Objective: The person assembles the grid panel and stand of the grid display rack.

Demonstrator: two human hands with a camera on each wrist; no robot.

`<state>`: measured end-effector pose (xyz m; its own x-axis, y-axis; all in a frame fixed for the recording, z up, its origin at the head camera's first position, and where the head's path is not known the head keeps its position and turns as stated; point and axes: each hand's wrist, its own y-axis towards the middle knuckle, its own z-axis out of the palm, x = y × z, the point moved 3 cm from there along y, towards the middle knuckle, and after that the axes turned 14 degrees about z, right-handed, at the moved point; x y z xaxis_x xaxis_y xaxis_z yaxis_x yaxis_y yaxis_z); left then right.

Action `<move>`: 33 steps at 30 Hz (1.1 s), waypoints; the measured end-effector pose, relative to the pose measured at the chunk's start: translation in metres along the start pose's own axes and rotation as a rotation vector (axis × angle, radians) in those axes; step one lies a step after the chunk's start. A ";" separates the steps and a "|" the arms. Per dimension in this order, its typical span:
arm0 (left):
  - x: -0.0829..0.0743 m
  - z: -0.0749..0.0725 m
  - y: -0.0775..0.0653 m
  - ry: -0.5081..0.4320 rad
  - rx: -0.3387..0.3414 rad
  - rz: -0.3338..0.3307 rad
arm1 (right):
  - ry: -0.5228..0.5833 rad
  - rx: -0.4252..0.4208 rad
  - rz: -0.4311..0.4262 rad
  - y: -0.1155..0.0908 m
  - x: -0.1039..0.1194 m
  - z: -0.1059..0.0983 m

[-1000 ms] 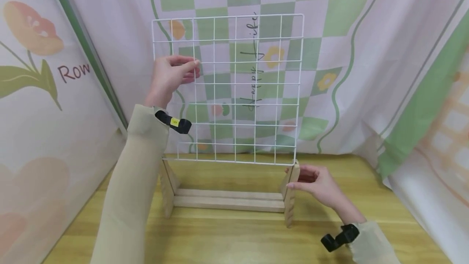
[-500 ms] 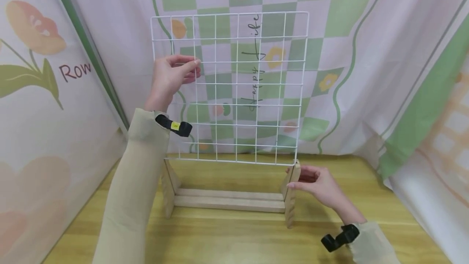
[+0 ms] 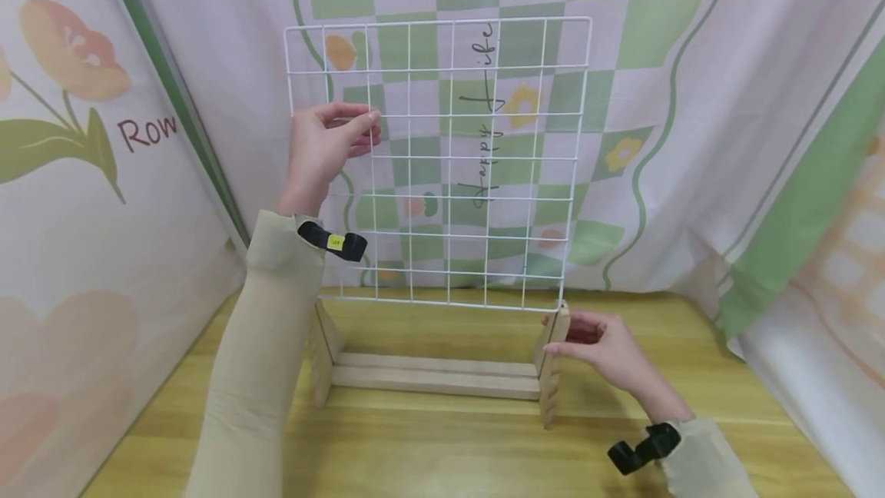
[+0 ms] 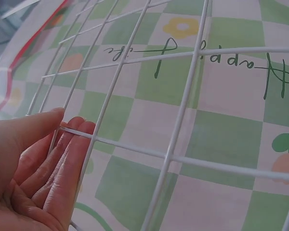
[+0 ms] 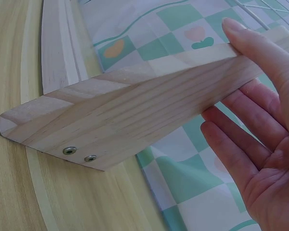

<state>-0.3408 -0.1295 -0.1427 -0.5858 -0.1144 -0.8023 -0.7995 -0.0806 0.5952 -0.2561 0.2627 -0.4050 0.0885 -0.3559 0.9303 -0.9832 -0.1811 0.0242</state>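
Observation:
A white wire grid panel (image 3: 450,157) stands upright with its bottom edge at the tops of a light wooden stand (image 3: 435,381). My left hand (image 3: 319,146) pinches the grid near its left side; in the left wrist view, thumb and fingers meet around a wire (image 4: 77,131). Lower right, my right hand (image 3: 608,350) holds the stand's right end board (image 3: 551,375). The right wrist view has the thumb on the board's edge and the fingers behind its upper part. Two metal fasteners (image 5: 70,150) sit low on that board. My left forearm partly covers the left end board (image 3: 320,363).
The stand rests on a wood-grain table (image 3: 442,452). Behind it hangs a green and white checkered curtain (image 3: 643,25), with a flower-printed cloth (image 3: 76,244) at left and another cloth (image 3: 840,252) at right. Each wrist wears a black camera mount (image 3: 646,448).
The grid's top edge has risen slightly and looks wider, as though leaning towards me. Both hands keep their hold. The whole head view has shifted a little.

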 end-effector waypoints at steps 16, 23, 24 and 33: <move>-0.001 -0.003 -0.004 0.004 -0.015 0.017 | 0.008 0.005 -0.006 0.002 -0.002 0.001; -0.003 -0.001 -0.008 0.007 -0.015 0.031 | 0.000 -0.008 0.005 0.002 -0.003 0.000; -0.003 -0.001 -0.009 0.008 -0.016 0.033 | -0.001 -0.008 0.003 0.002 -0.003 0.000; -0.006 -0.002 -0.016 0.020 -0.021 0.039 | 0.007 -0.004 -0.014 0.001 -0.003 -0.001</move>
<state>-0.3246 -0.1297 -0.1470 -0.6134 -0.1378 -0.7777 -0.7731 -0.0966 0.6269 -0.2575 0.2643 -0.4079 0.1010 -0.3467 0.9325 -0.9825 -0.1822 0.0387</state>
